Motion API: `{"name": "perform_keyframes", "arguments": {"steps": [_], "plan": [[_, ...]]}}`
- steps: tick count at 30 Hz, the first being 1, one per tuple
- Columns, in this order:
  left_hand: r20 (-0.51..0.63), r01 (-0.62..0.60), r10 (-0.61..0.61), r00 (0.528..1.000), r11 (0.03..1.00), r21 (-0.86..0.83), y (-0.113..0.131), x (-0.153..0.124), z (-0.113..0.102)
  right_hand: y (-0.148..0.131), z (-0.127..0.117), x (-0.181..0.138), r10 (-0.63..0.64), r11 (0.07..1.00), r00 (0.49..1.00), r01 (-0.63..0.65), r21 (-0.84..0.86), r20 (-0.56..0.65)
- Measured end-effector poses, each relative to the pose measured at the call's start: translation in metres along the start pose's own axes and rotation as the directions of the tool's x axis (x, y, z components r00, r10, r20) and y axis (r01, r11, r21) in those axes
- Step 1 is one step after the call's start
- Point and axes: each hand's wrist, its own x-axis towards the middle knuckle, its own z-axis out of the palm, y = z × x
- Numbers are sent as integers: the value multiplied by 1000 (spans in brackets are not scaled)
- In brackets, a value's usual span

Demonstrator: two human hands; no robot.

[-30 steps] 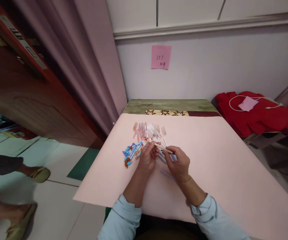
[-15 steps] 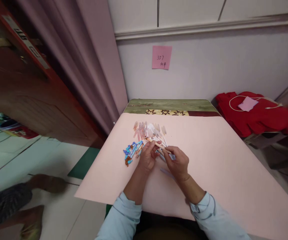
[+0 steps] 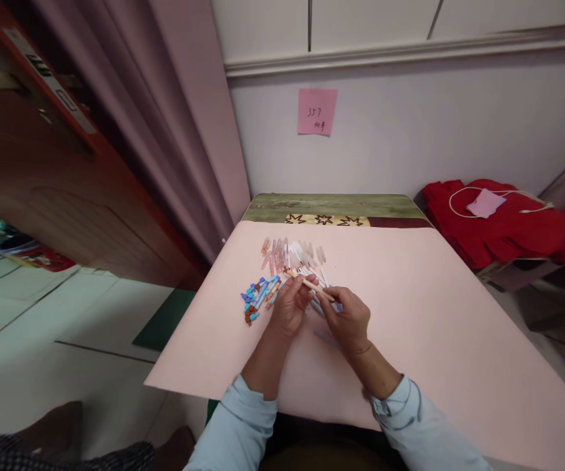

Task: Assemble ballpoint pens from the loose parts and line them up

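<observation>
1. One left hand (image 3: 289, 309) is pinching one pale stick (image 3: 314, 286) near its middle.
2. One right hand (image 3: 347, 319) is clamping its near end.
3. The stick is slanting across between them.
4. Blue pieces (image 3: 261, 297) are lying left of the left hand, too crowded to count.

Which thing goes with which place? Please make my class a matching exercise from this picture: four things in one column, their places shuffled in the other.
Things:
1. Pale stick
2. Note reading "357"
3. Red cloth
4. Small blue and brown pieces

Places:
A. Stuck on the wall
B. On the table, to the left of both hands
C. Held by the left hand and the right hand
D. Heaped to the right of the table

Right pairs: 1-C, 2-A, 3-D, 4-B
</observation>
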Motion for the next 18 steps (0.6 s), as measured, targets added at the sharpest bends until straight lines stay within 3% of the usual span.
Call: {"name": "perform_keyframes", "arguments": {"steps": [18], "plan": [[3,38,-38,999,997,-66,-2,0,-1,4,2,-3,51,988,998,-44,-145,40]]}}
